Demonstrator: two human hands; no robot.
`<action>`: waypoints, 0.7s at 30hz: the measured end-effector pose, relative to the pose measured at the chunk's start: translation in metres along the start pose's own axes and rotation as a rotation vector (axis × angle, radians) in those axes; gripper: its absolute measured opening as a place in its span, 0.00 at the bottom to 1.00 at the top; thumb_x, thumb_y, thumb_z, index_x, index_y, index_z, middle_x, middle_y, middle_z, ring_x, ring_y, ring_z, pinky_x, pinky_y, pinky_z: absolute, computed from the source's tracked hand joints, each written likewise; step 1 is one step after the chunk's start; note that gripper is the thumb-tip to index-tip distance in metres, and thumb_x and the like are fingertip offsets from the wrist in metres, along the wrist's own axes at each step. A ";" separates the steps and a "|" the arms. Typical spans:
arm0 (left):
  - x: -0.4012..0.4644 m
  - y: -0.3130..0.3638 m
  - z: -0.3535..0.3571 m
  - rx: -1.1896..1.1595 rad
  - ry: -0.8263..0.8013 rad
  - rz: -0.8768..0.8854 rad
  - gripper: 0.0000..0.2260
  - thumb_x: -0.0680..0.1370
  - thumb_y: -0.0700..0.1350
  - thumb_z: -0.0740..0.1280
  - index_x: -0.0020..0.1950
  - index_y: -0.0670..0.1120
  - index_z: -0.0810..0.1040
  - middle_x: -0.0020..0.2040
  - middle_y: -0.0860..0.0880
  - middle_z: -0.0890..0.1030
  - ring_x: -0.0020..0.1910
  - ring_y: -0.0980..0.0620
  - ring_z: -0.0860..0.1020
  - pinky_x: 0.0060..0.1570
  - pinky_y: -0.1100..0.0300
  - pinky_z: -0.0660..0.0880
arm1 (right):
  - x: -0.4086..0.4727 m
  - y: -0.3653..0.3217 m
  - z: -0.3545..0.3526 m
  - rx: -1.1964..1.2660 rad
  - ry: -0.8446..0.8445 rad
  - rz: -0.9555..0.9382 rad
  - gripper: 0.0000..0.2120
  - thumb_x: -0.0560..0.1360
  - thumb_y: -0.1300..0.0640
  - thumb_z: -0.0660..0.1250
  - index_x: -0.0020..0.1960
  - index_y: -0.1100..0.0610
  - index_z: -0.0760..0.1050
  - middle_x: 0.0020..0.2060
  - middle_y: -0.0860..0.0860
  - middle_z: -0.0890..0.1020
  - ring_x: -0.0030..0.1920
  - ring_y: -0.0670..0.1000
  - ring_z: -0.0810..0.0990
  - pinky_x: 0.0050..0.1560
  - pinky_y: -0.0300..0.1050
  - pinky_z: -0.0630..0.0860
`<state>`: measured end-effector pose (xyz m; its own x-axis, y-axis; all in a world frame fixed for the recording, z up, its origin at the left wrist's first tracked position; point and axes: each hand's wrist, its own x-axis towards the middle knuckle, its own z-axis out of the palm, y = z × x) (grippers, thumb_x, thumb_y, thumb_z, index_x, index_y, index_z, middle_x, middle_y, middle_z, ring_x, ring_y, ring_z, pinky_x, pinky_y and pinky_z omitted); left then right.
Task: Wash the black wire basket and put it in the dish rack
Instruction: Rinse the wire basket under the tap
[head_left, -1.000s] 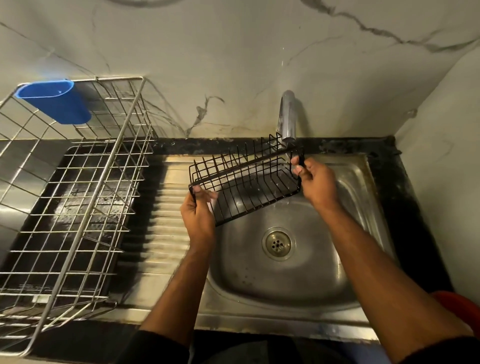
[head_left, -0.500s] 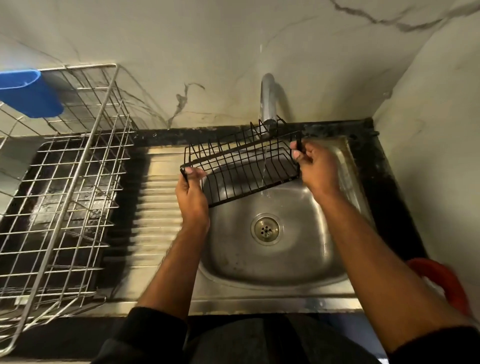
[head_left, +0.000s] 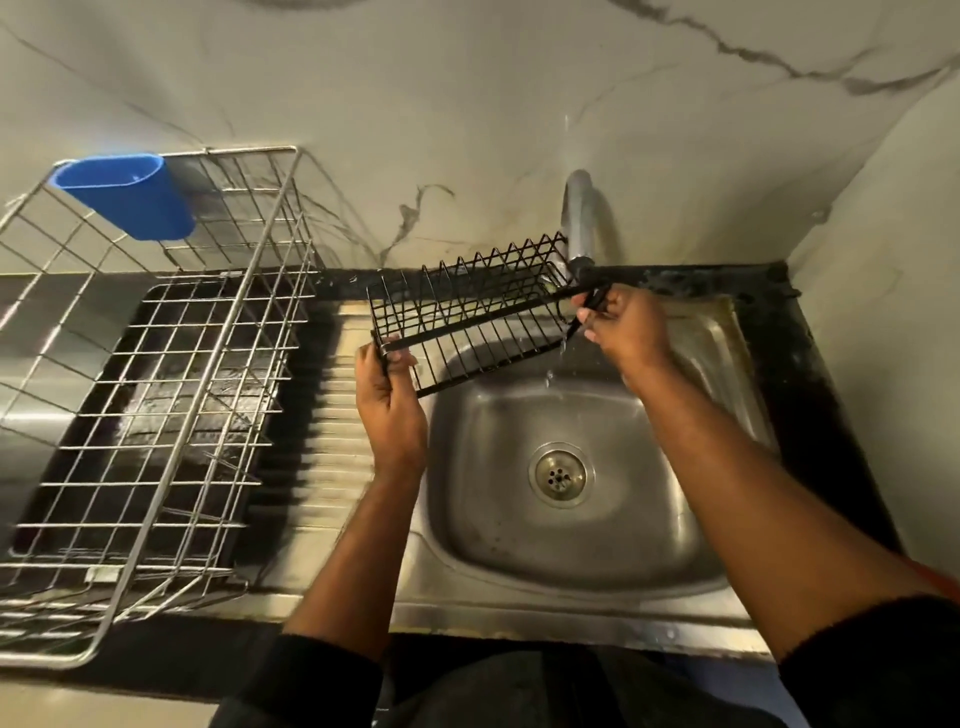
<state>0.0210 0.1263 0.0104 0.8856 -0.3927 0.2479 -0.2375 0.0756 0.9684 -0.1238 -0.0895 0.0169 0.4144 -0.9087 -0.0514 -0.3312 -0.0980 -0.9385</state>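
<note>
**A:** Head view first: where's the basket (head_left: 470, 317) now?

**B:** Held over the back left of the sink (head_left: 670, 582), its right end just under the tap (head_left: 579, 223). The left hand (head_left: 389, 395) grips the near left corner, thumb over the rim wire. The right hand (head_left: 623, 327) pinches the right end, fingers curled round the wire.

**A:** What's changed from a moment ago?

**B:** Half a second back the stream ran down through the middle of the basket. Now the basket sits further left, so the water falls past its right end, right by the right hand's fingers. Both grips look the same as before. The basket is tilted, far side high, much as it was.

**A:** Meaning for the job?

**B:** I'd judge it's rinsing, working the stream along to the end section. Nothing has gone to the rack (head_left: 156, 415) yet; that stands well to the left, with a blue cup (head_left: 130, 195) hung on its back corner.

**A:** Soap visible?

**B:** None I can make out.
</note>
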 end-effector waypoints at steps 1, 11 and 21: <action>0.001 0.000 -0.003 0.009 0.002 0.002 0.11 0.84 0.52 0.59 0.45 0.62 0.76 0.48 0.44 0.74 0.47 0.54 0.73 0.50 0.65 0.71 | 0.001 -0.001 0.003 0.009 -0.002 -0.001 0.10 0.75 0.63 0.72 0.50 0.49 0.83 0.47 0.49 0.86 0.50 0.47 0.85 0.49 0.48 0.83; 0.001 0.000 -0.004 -0.051 0.040 -0.080 0.12 0.84 0.52 0.59 0.45 0.62 0.79 0.49 0.43 0.76 0.43 0.59 0.72 0.47 0.69 0.71 | -0.001 -0.007 0.001 -0.082 0.025 -0.107 0.08 0.76 0.62 0.72 0.54 0.55 0.83 0.46 0.50 0.86 0.46 0.45 0.85 0.48 0.51 0.84; 0.001 0.009 0.005 -0.127 0.076 -0.161 0.12 0.85 0.50 0.59 0.47 0.48 0.77 0.48 0.47 0.77 0.40 0.65 0.72 0.44 0.73 0.71 | -0.006 -0.013 -0.015 -0.086 0.071 -0.133 0.10 0.75 0.60 0.73 0.56 0.52 0.83 0.46 0.46 0.85 0.49 0.42 0.83 0.52 0.52 0.83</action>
<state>0.0174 0.1221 0.0186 0.9368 -0.3391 0.0858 -0.0420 0.1345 0.9900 -0.1347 -0.0886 0.0342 0.3998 -0.9113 0.0981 -0.3502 -0.2508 -0.9025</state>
